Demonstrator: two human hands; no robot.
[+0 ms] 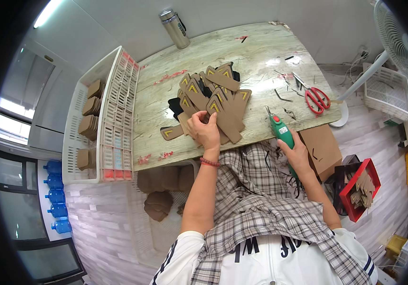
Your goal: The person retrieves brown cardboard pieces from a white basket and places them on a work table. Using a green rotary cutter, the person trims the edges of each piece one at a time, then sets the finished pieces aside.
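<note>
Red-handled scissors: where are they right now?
In the head view, the red-handled scissors lie on the table near its right edge, right of the green handheld tool and left of the white fan's pole.

Right grip [296, 155] holding green tool [281, 131], seemingly corded

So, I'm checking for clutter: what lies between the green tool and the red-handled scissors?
In the head view, small dark scraps lie on the table between the green tool in the right hand and the red-handled scissors.
</note>
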